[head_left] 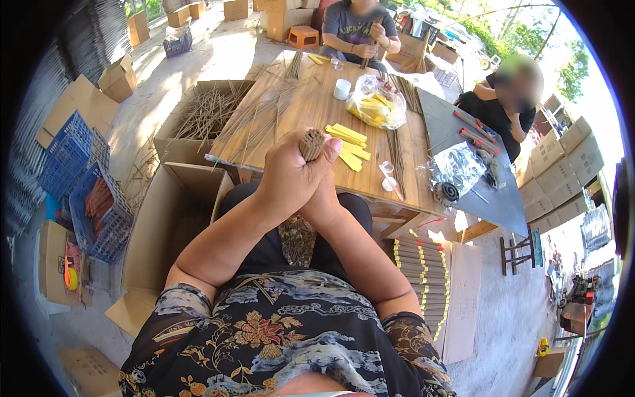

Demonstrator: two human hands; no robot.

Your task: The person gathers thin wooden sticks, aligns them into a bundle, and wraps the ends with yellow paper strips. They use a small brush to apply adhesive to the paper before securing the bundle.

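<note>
Both of my hands are closed together round a bundle of thin brown incense sticks [312, 144], held upright above the near edge of the wooden table [307, 86]. Only the packed top end of the bundle shows; the rest is hidden by my fingers. My left hand [288, 169] wraps it from the left. My right hand [324, 188] presses against it from the right, thumb near the top. Just beyond lie yellow paper strips [347, 135]. To their right a small clear dish [388, 184] has a stick-like tool resting in it.
A plastic bag of yellow strips [377, 106] and a white cup [342, 89] stand on the table. Left are a carton of loose sticks [205, 112], an open carton [175, 205] and blue crates [99, 212]. Banded bundles [420, 278] lie right. Two people sit across.
</note>
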